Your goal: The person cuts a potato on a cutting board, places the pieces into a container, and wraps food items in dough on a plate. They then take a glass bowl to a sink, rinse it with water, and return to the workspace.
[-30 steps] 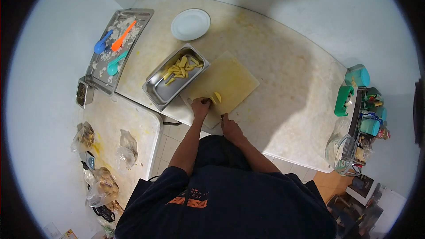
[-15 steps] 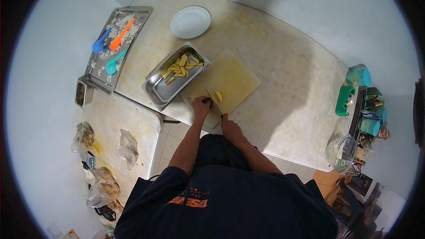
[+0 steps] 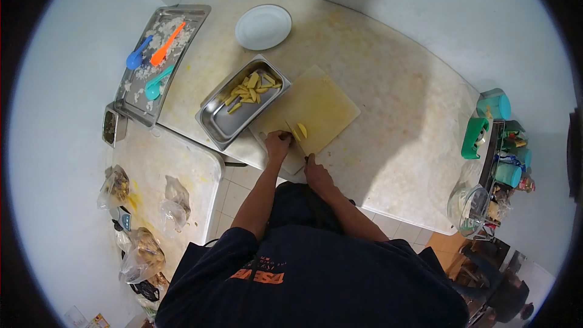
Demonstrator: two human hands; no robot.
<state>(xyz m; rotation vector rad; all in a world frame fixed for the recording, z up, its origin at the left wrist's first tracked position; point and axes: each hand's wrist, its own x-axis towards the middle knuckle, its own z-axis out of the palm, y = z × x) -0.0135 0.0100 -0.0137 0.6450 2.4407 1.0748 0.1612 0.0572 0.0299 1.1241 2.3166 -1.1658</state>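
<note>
My right hand (image 3: 317, 174) is closed around the handle of a knife (image 3: 296, 138), whose blade points away from me over the cutting board (image 3: 331, 106). Left of the blade, my left hand (image 3: 277, 145) is closed with bent fingertips on a small dark piece that I cannot make out. A yellow wedge, which looks like potato (image 3: 302, 130), lies on the board just right of the blade. Beyond my left hand a steel pan (image 3: 221, 126) overlaps the board's left side. Several pale yellow wedges (image 3: 249, 88) lie in its far half.
A white plate (image 3: 263, 27) stands behind the pan. On the far left is a metal tray (image 3: 135, 109) with white bits and three coloured spoons. Plastic bags (image 3: 146, 258) lie on the left table. Containers (image 3: 495, 106) line the right end; a person (image 3: 510, 297) is at lower right.
The knife blade's tip has shifted slightly right, toward the wedge. Both hands stay in nearly the same place. At lower right, the other person has come further into view.
</note>
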